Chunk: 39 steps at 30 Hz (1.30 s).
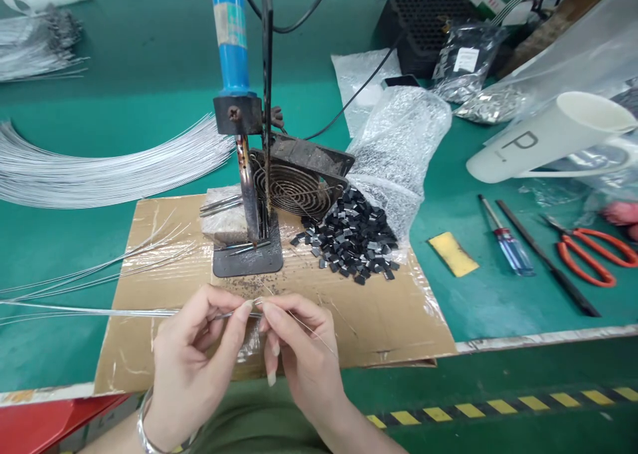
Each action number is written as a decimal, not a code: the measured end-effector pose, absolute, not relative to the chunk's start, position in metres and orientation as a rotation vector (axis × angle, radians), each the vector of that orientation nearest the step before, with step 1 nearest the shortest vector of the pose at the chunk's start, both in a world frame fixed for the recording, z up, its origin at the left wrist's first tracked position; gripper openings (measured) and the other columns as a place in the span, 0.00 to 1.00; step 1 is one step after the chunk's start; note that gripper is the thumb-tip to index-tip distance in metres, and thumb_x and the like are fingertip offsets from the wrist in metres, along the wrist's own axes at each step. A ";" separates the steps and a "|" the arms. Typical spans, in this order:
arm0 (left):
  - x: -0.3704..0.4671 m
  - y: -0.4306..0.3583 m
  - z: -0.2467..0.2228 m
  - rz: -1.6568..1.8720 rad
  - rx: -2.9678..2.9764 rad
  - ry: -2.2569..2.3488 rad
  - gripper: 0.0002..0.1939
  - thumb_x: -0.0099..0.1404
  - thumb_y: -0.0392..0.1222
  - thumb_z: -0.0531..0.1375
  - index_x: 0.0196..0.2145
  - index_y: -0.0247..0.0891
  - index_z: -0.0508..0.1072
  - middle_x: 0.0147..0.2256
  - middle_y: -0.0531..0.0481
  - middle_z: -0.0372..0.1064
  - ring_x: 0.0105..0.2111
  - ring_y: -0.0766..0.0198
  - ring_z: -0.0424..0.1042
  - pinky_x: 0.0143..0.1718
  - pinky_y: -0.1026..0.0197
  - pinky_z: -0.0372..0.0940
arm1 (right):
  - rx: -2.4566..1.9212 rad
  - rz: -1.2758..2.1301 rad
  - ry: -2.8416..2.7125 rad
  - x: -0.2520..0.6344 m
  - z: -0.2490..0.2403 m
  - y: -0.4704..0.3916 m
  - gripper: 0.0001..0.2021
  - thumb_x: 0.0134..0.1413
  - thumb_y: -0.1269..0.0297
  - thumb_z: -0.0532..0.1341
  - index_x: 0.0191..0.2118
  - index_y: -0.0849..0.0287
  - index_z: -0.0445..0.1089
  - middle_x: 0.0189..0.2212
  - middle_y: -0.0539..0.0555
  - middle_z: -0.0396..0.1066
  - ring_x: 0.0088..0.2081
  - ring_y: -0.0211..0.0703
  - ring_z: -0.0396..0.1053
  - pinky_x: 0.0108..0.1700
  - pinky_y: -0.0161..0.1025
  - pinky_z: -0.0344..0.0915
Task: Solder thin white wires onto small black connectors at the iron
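Observation:
My left hand (202, 354) is closed around a thin bundle of grey wires (134, 312), which trails off to the left over the cardboard. Thumb and forefinger of my right hand (304, 341) pinch at the wire ends, and the two sets of fingertips almost meet. A single fine strand passes out under my right hand. Just beyond stands a blue-handled soldering iron (232, 42), clamped upright with its tip down over a small dark plate (249, 261). Right of it lies a pile of small black connector pieces (356, 234), spilling from a bubble-wrap bag (403, 148).
A cardboard sheet (399, 321) covers the table's front. Behind the iron sits a fan (299, 181). A large wire bundle (114, 175) curves at left. A yellow sponge (452, 254), a screwdriver (508, 238), a dark rod (545, 254), orange-handled pliers (593, 251) and a white mug (548, 138) lie right.

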<state>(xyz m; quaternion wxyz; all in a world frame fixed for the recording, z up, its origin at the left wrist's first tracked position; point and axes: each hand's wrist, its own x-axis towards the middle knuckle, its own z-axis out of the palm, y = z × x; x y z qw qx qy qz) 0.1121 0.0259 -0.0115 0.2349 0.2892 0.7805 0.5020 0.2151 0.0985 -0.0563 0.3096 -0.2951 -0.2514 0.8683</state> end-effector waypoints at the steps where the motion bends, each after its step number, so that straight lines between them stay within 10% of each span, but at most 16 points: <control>1: 0.112 0.026 -0.011 1.382 0.788 2.134 0.06 0.70 0.42 0.65 0.34 0.41 0.76 0.29 0.54 0.74 0.28 0.68 0.73 0.27 0.69 0.65 | -0.770 2.290 -0.653 0.215 -0.056 0.097 0.09 0.58 0.56 0.75 0.34 0.56 0.85 0.23 0.47 0.76 0.14 0.28 0.66 0.15 0.24 0.65; 18: 0.081 0.019 -0.009 1.068 1.126 2.174 0.09 0.71 0.47 0.64 0.35 0.42 0.75 0.28 0.55 0.74 0.25 0.68 0.70 0.24 0.69 0.61 | -0.846 1.839 -1.017 0.256 -0.060 0.131 0.26 0.76 0.46 0.53 0.45 0.54 0.86 0.33 0.56 0.81 0.27 0.39 0.74 0.24 0.34 0.77; 31: 0.068 0.022 -0.023 1.064 0.948 1.898 0.11 0.70 0.48 0.64 0.33 0.39 0.77 0.25 0.54 0.71 0.24 0.69 0.66 0.25 0.74 0.62 | -0.677 0.596 -2.472 0.237 -0.053 0.211 0.10 0.69 0.74 0.61 0.48 0.69 0.81 0.39 0.60 0.81 0.40 0.51 0.79 0.45 0.45 0.74; 39: 0.068 0.024 -0.019 1.051 0.885 1.923 0.12 0.68 0.50 0.65 0.32 0.39 0.78 0.24 0.53 0.70 0.22 0.69 0.63 0.23 0.71 0.59 | -0.798 0.542 -2.557 0.232 -0.064 0.218 0.04 0.67 0.72 0.64 0.42 0.65 0.77 0.37 0.58 0.77 0.32 0.47 0.77 0.36 0.43 0.73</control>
